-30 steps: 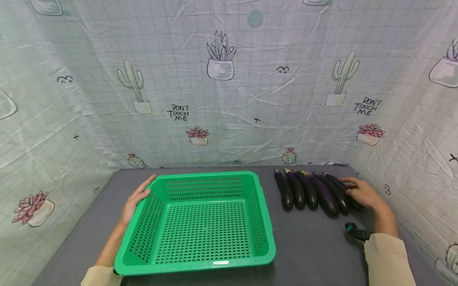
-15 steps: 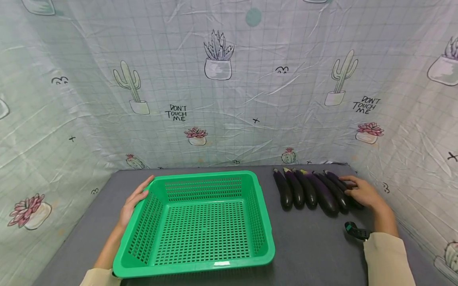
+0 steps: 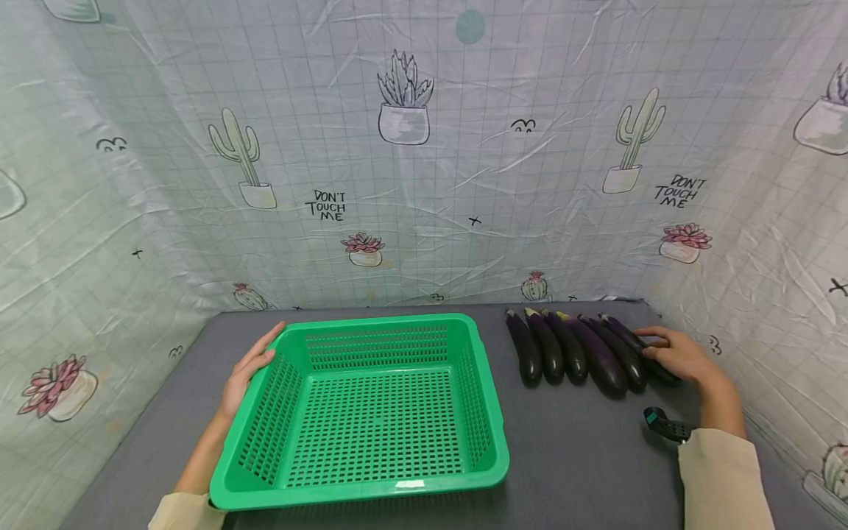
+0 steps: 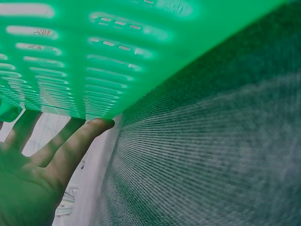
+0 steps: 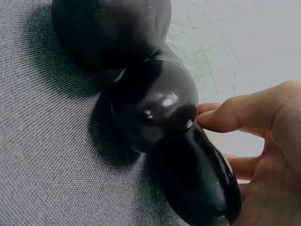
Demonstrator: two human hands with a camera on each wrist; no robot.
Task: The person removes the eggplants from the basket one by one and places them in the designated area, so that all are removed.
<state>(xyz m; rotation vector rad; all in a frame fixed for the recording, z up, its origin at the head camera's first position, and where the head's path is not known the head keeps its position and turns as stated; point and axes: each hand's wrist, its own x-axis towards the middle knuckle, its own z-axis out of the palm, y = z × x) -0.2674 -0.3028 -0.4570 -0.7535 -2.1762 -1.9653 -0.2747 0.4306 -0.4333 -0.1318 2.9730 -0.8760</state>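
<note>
My left hand (image 3: 245, 375) lies along the left side of the green plastic basket (image 3: 397, 487), straight fingers against its outer wall. In the left wrist view those fingers (image 4: 73, 146) reach up to the slotted wall, low over the cloth. At the right, my right hand (image 3: 679, 357) pinches the outermost eggplant (image 3: 665, 374) of a row, thumb on the near side and fingers beyond. The right wrist view shows that dark, glossy eggplant (image 5: 197, 174) lying on the cloth beside its neighbour (image 5: 155, 103), the thumb tip between the two. Its far end is hidden there.
Several more eggplants (image 3: 563, 346) lie side by side to the right of the basket, stems toward the back. Grey cloth (image 3: 570, 456) covers the table. A printed curtain (image 3: 430, 184) closes off the back and both sides.
My right hand has shifted slightly right, and the outermost eggplant has moved a little away from its neighbour with it. My left hand stays at the basket.
</note>
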